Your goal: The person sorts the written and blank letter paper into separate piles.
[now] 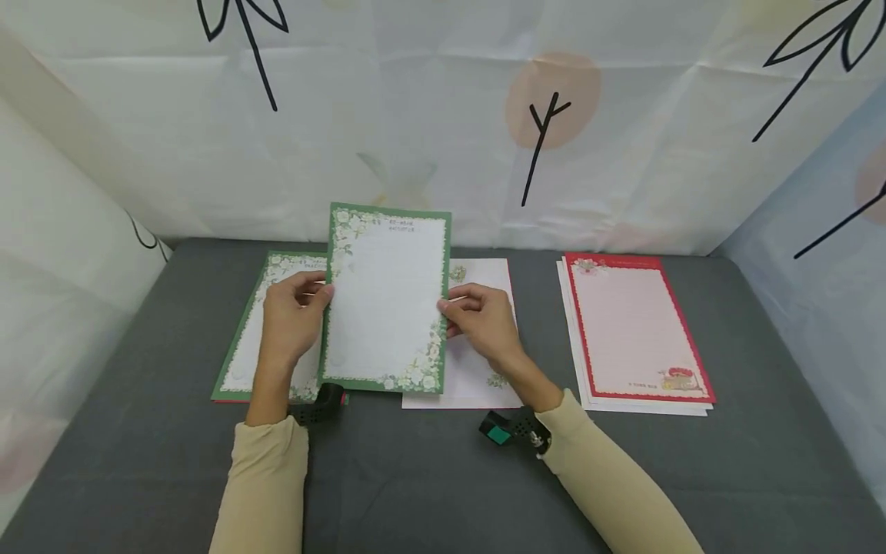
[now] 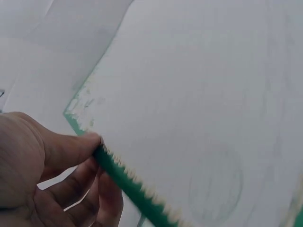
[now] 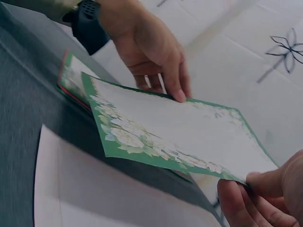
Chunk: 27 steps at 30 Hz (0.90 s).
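Note:
A sheet of paper with a green floral border [image 1: 388,300] is held up off the table, facing me. My left hand [image 1: 294,312] pinches its left edge between thumb and fingers. On the opposite edge, the right hand [image 1: 481,319] pinches it the same way. In the right wrist view the green-bordered sheet [image 3: 156,127] hangs tilted above the table between both hands. Behind the left hand lies a similar green-bordered sheet [image 1: 242,358], with a thin red edge showing beneath it. A mostly white sheet [image 1: 477,385] lies under the right hand, partly hidden by the held sheet.
To the right lies a stack of sheets topped by a red-bordered one [image 1: 637,331], with white edges sticking out below. Everything rests on a dark grey tabletop [image 1: 401,485]. A white printed cloth [image 1: 429,100] hangs behind the table. Each wrist wears a black strap device.

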Motion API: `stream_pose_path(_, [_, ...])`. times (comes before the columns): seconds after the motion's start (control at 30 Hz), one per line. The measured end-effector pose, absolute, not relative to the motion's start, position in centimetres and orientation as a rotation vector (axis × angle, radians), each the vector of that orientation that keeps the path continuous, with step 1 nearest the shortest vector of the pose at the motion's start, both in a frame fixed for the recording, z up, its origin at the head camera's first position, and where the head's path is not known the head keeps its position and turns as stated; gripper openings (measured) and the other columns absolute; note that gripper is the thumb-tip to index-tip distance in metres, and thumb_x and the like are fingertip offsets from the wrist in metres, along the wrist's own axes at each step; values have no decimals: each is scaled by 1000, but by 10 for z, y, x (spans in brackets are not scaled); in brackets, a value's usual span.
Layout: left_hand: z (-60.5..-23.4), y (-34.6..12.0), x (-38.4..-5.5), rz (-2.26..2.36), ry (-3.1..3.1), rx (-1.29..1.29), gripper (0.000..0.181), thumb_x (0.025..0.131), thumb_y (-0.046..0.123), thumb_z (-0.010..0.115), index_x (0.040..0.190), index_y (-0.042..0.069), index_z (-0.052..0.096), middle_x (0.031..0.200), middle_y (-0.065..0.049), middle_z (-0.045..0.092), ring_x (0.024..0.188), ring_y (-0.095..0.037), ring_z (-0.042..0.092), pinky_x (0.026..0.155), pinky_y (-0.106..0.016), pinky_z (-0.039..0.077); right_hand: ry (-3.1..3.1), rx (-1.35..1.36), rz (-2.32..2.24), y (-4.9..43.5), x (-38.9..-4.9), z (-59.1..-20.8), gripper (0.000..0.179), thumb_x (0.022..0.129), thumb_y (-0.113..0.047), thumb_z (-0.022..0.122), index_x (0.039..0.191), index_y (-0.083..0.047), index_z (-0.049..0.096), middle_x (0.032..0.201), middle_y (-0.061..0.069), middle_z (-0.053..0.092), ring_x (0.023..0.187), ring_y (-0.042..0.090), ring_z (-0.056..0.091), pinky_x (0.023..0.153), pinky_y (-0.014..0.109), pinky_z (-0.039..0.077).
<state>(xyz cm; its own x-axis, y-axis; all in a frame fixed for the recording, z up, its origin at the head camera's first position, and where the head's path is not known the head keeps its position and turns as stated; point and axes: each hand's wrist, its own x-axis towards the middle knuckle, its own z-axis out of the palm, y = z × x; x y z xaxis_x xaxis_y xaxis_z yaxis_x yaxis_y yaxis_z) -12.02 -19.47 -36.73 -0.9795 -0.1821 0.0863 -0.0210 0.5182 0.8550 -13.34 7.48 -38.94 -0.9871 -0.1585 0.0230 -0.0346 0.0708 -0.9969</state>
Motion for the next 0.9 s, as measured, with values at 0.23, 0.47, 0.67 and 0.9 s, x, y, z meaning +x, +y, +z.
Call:
stream_pose_path(0.23, [-361, -230, -111, -1264, -2509, 524, 33, 104, 13, 56, 133, 2, 66, 116, -23, 67, 97, -26, 60, 74, -29, 44, 2130, -214, -1989, 15, -141, -390, 21, 95, 1, 68, 114, 9, 69, 88, 20, 74, 63, 20, 71, 68, 43, 61])
stream_pose_path(0.47, [-370, -254, -110, -1125, -2466, 761, 32, 102, 12, 55, 128, 1, 70, 115, -22, 69, 94, -23, 58, 74, -31, 40, 2078, -209, -1888, -27, -145, -391, 19, 95, 0, 69, 112, 9, 70, 87, 17, 75, 62, 22, 72, 68, 40, 61])
stream_pose_path(0.67, [-379, -260, -110, -1105, -2478, 832, 33, 103, 11, 52, 128, -2, 69, 114, -24, 67, 98, -31, 59, 74, -38, 39, 2107, -183, -1764, -41, -146, -391, 21, 96, -4, 69, 114, 7, 70, 84, 14, 75, 68, 29, 74, 67, 34, 60])
stream_pose_path(0.9, [-390, -265, -109, -1151, -2480, 858, 37, 100, 15, 56, 130, -4, 66, 118, -27, 65, 114, -41, 55, 98, -56, 37, 2179, -220, -1607, -42, -146, -393, 24, 97, -9, 70, 116, 6, 71, 82, 8, 75, 66, 20, 73, 63, 28, 58])
